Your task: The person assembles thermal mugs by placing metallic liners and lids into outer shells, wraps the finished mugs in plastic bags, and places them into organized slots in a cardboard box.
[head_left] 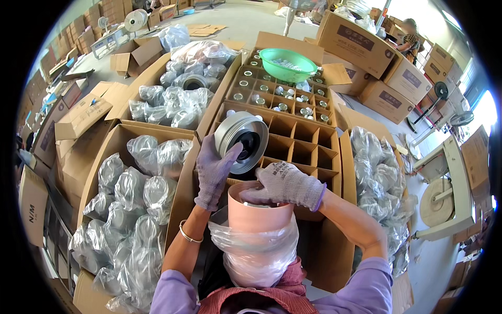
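Note:
My gloved left hand [216, 170] grips a silver-grey ribbed round part [232, 137], its thumb hooked into the black recessed centre. The part is tilted over the divided carton [295, 137]. Below it, a pink cylinder [260, 215] stands upright against my body with its open end up. A clear plastic bag [254, 246] is bunched around the cylinder's lower part. My gloved right hand [285, 184] lies across the cylinder's mouth, fingers bent down inside the rim. Its fingertips are partly hidden, and whatever they hold cannot be made out.
Cartons of plastic-wrapped grey parts stand at left [130, 209], far left [183, 86] and right [374, 172]. A green basin [287, 65] sits on the divided carton's far part, among small jars. Stacked boxes [355, 44], a fan [441, 91] and another person [410, 39] are farther right.

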Action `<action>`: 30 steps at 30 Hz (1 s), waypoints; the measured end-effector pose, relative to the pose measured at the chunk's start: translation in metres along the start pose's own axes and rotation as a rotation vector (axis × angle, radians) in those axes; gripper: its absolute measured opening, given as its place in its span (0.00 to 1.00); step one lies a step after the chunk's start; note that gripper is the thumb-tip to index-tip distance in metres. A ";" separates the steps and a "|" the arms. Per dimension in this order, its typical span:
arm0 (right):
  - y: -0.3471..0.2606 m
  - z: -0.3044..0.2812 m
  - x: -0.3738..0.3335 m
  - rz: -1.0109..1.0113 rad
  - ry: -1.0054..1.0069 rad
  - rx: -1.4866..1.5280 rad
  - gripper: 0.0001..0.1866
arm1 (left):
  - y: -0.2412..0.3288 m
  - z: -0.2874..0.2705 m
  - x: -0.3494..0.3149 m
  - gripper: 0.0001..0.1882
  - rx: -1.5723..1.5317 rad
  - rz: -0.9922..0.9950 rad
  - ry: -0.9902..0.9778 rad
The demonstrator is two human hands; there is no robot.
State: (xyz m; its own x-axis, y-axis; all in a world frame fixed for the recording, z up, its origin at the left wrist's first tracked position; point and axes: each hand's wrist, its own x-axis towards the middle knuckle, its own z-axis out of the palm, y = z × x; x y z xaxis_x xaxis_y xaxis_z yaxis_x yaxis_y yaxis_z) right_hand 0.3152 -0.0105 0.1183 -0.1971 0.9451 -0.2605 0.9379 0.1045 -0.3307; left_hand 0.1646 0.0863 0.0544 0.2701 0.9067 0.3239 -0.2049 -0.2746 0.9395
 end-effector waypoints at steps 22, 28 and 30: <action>0.014 -0.056 0.048 -0.350 1.021 0.639 0.39 | 0.093 0.066 0.014 0.25 0.306 0.410 0.203; 0.088 -0.001 0.036 -0.595 0.700 0.803 0.26 | 0.079 0.039 0.045 0.33 0.639 1.404 -0.375; 0.112 -0.005 0.005 -0.445 0.214 1.374 0.24 | 0.067 0.018 0.055 0.33 0.538 1.140 -0.481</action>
State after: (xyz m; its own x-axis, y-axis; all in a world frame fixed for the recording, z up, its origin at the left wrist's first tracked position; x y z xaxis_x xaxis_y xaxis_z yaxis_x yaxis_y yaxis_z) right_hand 0.4202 0.0074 0.0844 -0.2316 0.9541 0.1897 -0.2178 0.1392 -0.9660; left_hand 0.1826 0.1121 0.1370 0.5209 -0.0793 0.8499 -0.1732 -0.9848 0.0143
